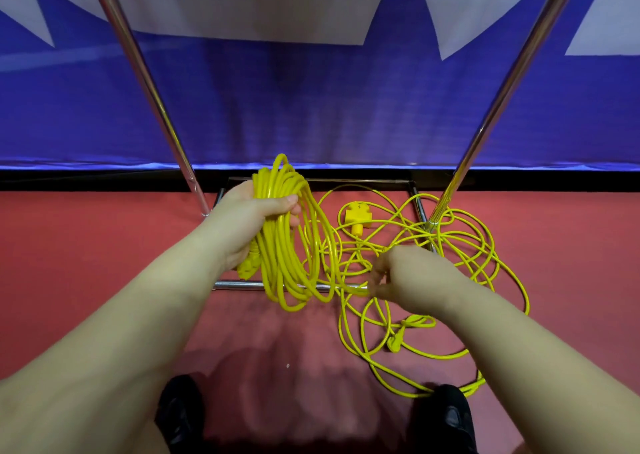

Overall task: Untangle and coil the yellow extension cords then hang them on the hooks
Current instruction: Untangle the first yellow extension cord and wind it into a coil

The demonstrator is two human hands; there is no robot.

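Two slanted chrome poles and flank a free central passage in front of the blue banner. On the red floor, the rack's base frame encloses the ground between the pole feet. Loose yellow cord loops sprawl over the floor's right half, wrapping the right pole foot, with a yellow socket block among them. The coiled bundle in the left hand fills the frame's left part. The floor left of the left pole lies open. Two black shoes and stand at the near edge.

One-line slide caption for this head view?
Left hand grips the coiled yellow cord while right hand pinches a strand from the tangle on the floor.
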